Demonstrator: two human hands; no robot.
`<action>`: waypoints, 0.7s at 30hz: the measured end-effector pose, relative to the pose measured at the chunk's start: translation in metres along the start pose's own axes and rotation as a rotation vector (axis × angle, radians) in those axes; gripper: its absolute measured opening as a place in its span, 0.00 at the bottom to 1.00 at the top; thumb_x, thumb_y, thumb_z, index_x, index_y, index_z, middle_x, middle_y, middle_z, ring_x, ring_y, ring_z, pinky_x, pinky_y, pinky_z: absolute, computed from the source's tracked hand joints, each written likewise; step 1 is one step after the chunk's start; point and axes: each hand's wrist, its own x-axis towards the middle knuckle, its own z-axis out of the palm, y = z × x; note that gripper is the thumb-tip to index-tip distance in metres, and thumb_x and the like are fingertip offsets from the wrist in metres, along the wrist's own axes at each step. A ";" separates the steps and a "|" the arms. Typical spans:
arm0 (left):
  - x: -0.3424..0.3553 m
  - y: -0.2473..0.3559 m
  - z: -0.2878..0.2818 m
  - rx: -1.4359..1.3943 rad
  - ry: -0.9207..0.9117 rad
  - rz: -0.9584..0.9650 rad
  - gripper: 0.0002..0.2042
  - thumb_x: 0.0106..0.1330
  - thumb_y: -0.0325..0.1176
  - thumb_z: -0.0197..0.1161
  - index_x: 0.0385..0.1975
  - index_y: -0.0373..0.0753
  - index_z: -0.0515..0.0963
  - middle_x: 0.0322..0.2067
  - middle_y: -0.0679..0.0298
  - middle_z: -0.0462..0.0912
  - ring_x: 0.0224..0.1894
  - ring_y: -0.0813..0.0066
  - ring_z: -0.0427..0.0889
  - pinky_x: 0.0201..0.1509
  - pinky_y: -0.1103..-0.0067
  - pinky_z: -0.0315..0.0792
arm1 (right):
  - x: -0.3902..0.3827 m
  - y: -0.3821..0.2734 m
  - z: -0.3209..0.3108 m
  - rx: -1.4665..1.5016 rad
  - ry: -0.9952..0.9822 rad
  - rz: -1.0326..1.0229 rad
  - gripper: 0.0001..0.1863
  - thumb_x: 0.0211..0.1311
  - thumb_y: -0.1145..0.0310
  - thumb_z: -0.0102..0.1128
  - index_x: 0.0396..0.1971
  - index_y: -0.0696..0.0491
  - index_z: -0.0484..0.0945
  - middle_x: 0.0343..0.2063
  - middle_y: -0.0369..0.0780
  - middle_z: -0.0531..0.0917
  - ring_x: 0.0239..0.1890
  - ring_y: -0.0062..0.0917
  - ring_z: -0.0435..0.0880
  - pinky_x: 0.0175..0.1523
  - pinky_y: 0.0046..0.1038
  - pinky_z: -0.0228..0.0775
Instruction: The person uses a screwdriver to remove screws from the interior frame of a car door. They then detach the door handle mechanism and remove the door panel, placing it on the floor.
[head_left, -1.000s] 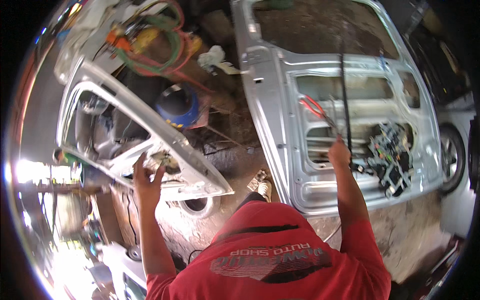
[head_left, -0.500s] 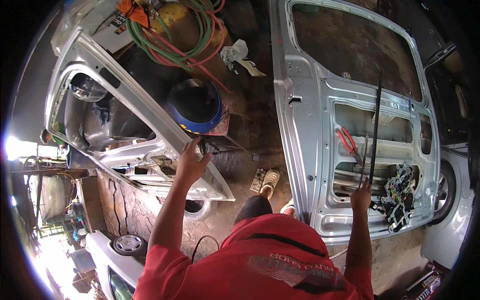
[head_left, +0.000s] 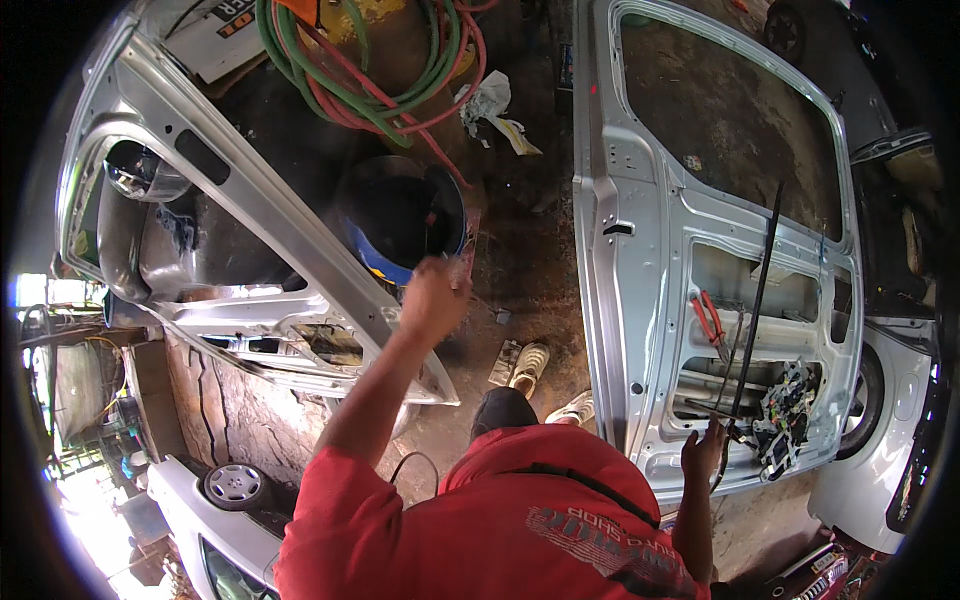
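My left hand [head_left: 437,302] is in front of a round blue-and-black tub [head_left: 385,265], past the edge of the left silver door frame [head_left: 250,215]. Its fingers look curled; what they hold, if anything, I cannot make out. Over the right silver door shell [head_left: 655,240], my right hand [head_left: 703,450] closes around the lower part of a long thin black strip [head_left: 759,290]. The strip slants up across the door toward its window opening. Red-handled pliers [head_left: 710,322] rest on the door panel beside the strip. A tangled metal-and-wire mechanism [head_left: 788,410] lies near my right hand.
Green and red hoses [head_left: 420,95] coil at the top, near a crumpled white wrapper [head_left: 492,105]. A white car [head_left: 190,510] stands at lower left, and a pale car body [head_left: 880,440] at the right. My shoe [head_left: 530,368] is on the stained floor between the doors.
My left hand has left the left door frame and moved right, to the front of the tub, its fingers now curled. My right hand has come lower, toward me, along with the black strip.
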 end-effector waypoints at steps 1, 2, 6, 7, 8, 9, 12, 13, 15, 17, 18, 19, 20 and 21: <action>0.023 -0.005 -0.009 0.021 0.066 -0.031 0.18 0.61 0.37 0.61 0.47 0.33 0.80 0.44 0.40 0.81 0.49 0.43 0.81 0.53 0.60 0.75 | 0.001 -0.003 0.001 0.008 0.006 -0.023 0.32 0.59 0.74 0.57 0.65 0.56 0.62 0.59 0.55 0.71 0.63 0.52 0.67 0.67 0.46 0.61; 0.049 -0.009 -0.017 0.040 0.129 -0.059 0.17 0.60 0.36 0.59 0.45 0.32 0.80 0.40 0.39 0.82 0.47 0.41 0.81 0.53 0.59 0.75 | 0.003 -0.004 0.001 0.016 0.051 -0.053 0.31 0.59 0.75 0.58 0.64 0.57 0.64 0.58 0.55 0.71 0.63 0.52 0.68 0.66 0.46 0.62; 0.160 -0.081 -0.016 0.238 -0.099 -0.301 0.15 0.60 0.33 0.58 0.40 0.29 0.83 0.46 0.42 0.83 0.53 0.47 0.81 0.58 0.66 0.75 | 0.019 -0.026 -0.023 0.048 -0.007 -0.072 0.31 0.61 0.72 0.57 0.65 0.58 0.64 0.62 0.59 0.68 0.65 0.55 0.65 0.68 0.47 0.61; 0.179 -0.093 -0.002 0.222 -0.185 -0.323 0.14 0.60 0.35 0.60 0.38 0.31 0.84 0.44 0.44 0.84 0.48 0.49 0.83 0.53 0.65 0.76 | 0.018 -0.022 -0.026 0.044 0.039 -0.086 0.30 0.60 0.74 0.58 0.64 0.57 0.65 0.60 0.57 0.69 0.63 0.54 0.67 0.66 0.46 0.63; 0.193 -0.099 0.009 0.209 -0.271 -0.343 0.13 0.60 0.37 0.62 0.37 0.34 0.86 0.41 0.45 0.85 0.43 0.51 0.85 0.48 0.64 0.78 | 0.018 -0.017 -0.027 0.040 0.084 -0.100 0.30 0.58 0.75 0.58 0.63 0.57 0.65 0.59 0.56 0.70 0.61 0.52 0.70 0.65 0.45 0.64; 0.204 -0.106 0.023 0.200 -0.355 -0.366 0.13 0.60 0.39 0.64 0.35 0.36 0.87 0.38 0.47 0.86 0.38 0.52 0.87 0.43 0.63 0.79 | 0.016 -0.014 -0.028 0.039 0.127 -0.117 0.30 0.57 0.77 0.59 0.62 0.56 0.66 0.57 0.55 0.72 0.58 0.51 0.72 0.63 0.44 0.66; 0.215 -0.180 0.066 0.410 -0.511 -0.397 0.16 0.64 0.42 0.59 0.45 0.42 0.85 0.46 0.48 0.84 0.47 0.55 0.86 0.53 0.64 0.77 | 0.013 -0.016 -0.029 0.139 0.015 -0.056 0.29 0.60 0.72 0.58 0.63 0.56 0.66 0.59 0.56 0.71 0.63 0.52 0.69 0.65 0.47 0.64; 0.212 -0.184 0.084 0.432 -0.468 -0.375 0.17 0.65 0.43 0.59 0.49 0.43 0.84 0.50 0.49 0.83 0.51 0.56 0.83 0.57 0.65 0.75 | 0.005 -0.011 -0.028 0.139 0.029 -0.038 0.29 0.60 0.73 0.58 0.63 0.56 0.66 0.58 0.55 0.72 0.61 0.51 0.71 0.64 0.47 0.65; 0.201 -0.181 0.108 0.478 -0.378 -0.322 0.21 0.66 0.45 0.57 0.56 0.44 0.80 0.56 0.50 0.79 0.60 0.59 0.78 0.65 0.66 0.70 | -0.009 0.000 -0.025 0.145 0.063 0.004 0.29 0.59 0.74 0.58 0.62 0.56 0.67 0.57 0.54 0.73 0.56 0.49 0.75 0.60 0.46 0.69; 0.195 -0.167 0.111 0.455 -0.350 -0.370 0.21 0.67 0.45 0.56 0.57 0.44 0.78 0.58 0.51 0.78 0.62 0.58 0.76 0.67 0.67 0.68 | -0.024 0.011 -0.022 0.173 0.084 0.035 0.29 0.57 0.75 0.60 0.61 0.55 0.68 0.53 0.50 0.76 0.47 0.42 0.80 0.52 0.42 0.73; 0.194 -0.157 0.108 0.442 -0.335 -0.392 0.22 0.68 0.45 0.55 0.58 0.43 0.78 0.58 0.52 0.78 0.63 0.58 0.75 0.68 0.67 0.67 | -0.031 0.019 -0.018 0.181 0.076 0.055 0.29 0.56 0.75 0.60 0.61 0.55 0.69 0.52 0.50 0.77 0.45 0.40 0.80 0.51 0.41 0.74; 0.192 -0.143 0.102 0.428 -0.324 -0.412 0.22 0.69 0.44 0.54 0.59 0.43 0.77 0.59 0.53 0.78 0.64 0.58 0.74 0.68 0.67 0.66 | -0.038 0.032 -0.011 0.188 0.066 0.079 0.29 0.56 0.74 0.60 0.60 0.55 0.69 0.50 0.49 0.77 0.43 0.39 0.81 0.49 0.40 0.74; 0.192 -0.132 0.088 0.408 -0.377 -0.429 0.22 0.68 0.44 0.54 0.58 0.43 0.78 0.56 0.53 0.80 0.61 0.56 0.77 0.66 0.66 0.68 | -0.040 0.040 -0.008 0.186 0.075 0.063 0.29 0.55 0.74 0.60 0.60 0.56 0.69 0.46 0.47 0.78 0.41 0.37 0.81 0.48 0.40 0.74; 0.195 -0.125 0.063 0.394 -0.420 -0.454 0.21 0.68 0.44 0.54 0.57 0.42 0.78 0.54 0.53 0.81 0.58 0.54 0.79 0.64 0.65 0.70 | -0.041 0.040 -0.006 0.199 0.086 0.047 0.29 0.55 0.74 0.60 0.59 0.55 0.69 0.46 0.47 0.78 0.40 0.37 0.81 0.48 0.39 0.74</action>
